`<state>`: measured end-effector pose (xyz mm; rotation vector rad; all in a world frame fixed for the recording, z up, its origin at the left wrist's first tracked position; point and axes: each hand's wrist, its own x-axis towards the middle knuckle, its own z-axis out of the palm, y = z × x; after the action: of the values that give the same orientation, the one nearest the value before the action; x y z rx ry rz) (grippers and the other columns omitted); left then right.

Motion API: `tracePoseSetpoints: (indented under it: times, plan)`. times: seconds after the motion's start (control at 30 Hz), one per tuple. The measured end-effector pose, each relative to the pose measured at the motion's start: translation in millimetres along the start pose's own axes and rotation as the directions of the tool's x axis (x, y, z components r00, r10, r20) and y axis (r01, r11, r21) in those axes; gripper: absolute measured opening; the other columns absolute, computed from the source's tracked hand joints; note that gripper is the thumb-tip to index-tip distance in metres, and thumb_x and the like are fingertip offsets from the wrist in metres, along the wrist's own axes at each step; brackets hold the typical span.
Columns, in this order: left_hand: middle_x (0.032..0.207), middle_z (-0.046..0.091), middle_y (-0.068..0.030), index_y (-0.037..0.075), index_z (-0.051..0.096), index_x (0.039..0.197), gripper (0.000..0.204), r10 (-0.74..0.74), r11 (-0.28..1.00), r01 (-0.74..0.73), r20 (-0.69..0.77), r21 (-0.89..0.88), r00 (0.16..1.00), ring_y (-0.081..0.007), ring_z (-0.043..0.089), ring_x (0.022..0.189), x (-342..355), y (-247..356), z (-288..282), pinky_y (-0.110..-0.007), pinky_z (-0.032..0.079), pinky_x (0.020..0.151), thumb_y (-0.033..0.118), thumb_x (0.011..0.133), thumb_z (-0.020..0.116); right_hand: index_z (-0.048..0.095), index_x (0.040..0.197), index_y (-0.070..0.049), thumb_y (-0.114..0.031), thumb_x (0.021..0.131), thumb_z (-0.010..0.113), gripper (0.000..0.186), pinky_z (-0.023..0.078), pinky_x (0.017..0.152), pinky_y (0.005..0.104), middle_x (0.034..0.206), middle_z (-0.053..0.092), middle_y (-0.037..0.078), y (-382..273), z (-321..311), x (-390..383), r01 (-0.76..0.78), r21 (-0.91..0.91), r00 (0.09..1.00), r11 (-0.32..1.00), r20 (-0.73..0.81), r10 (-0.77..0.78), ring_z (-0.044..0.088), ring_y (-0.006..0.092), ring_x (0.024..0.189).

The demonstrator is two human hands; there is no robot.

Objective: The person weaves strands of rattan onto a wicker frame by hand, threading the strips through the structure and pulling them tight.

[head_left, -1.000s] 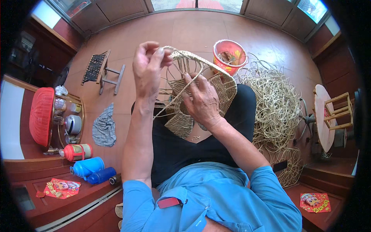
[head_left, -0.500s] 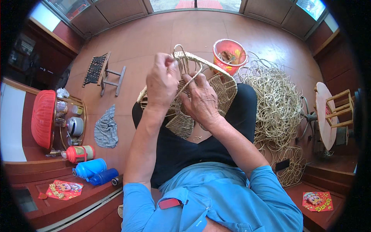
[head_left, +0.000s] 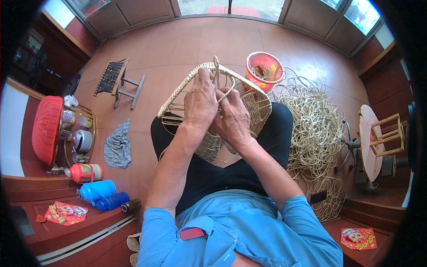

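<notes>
A partly open-sided basket woven of straw-coloured cord [head_left: 177, 94] rests on my lap between my knees. A doubled loop of cord [head_left: 216, 63] stands up over its far rim. My left hand [head_left: 201, 103] is closed on the cord just inside that rim, its fingertips hidden behind the knuckles. Close beside it, my right hand [head_left: 234, 116] has bent fingers pinching a strand among the upright cords. My hands cover part of the basket's inside.
A large heap of loose cord [head_left: 313, 124] lies at my right, behind it a red bucket [head_left: 265, 71]. To the left are a woven-seat stool [head_left: 111, 78], a checked cloth [head_left: 118, 144] and several flasks, including a light-blue one [head_left: 95, 190]. A round-topped stool [head_left: 370, 142] lies tipped far right.
My left hand has moved right and turned over, closing in beside my right hand. The cord loop at the rim now stands narrower and upright. My right hand has barely moved.
</notes>
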<state>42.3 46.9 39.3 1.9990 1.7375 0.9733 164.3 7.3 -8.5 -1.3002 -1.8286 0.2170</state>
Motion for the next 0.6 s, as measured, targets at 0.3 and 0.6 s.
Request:
tracePoseSetpoints:
  times: [0.3, 0.6]
  plan:
    - [0.098, 0.070, -0.0236, 0.003, 0.045, 0.119, 0.024, 0.008, 0.995, -0.018, -0.096, -0.094, 0.995, -0.0487, 0.073, 0.095, -7, -4, -1, -0.058, 0.057, 0.081, 0.006, 0.104, 0.064, 0.064, 0.139, -0.013, -0.013, 0.089, 0.077, 0.052, 0.057, 0.094, 0.0491, 0.131, 0.059, 0.016, 3, -1, -3, 0.016, 0.012, 1.000, 1.000, -0.011, -0.016, 0.066, 0.0385, 0.116]
    - [0.099, 0.069, -0.0198, 0.008, 0.051, 0.118, 0.024, 0.001, 0.988, 0.047, -0.305, 0.150, 0.952, -0.0459, 0.072, 0.089, -24, -38, -39, -0.054, 0.058, 0.074, 0.002, 0.096, 0.058, 0.066, 0.137, -0.013, -0.013, 0.090, 0.078, 0.049, 0.058, 0.092, 0.0476, 0.129, 0.060, 0.016, -1, 1, -1, 0.049, 0.023, 0.995, 0.999, -0.090, -0.047, 0.067, 0.0379, 0.114]
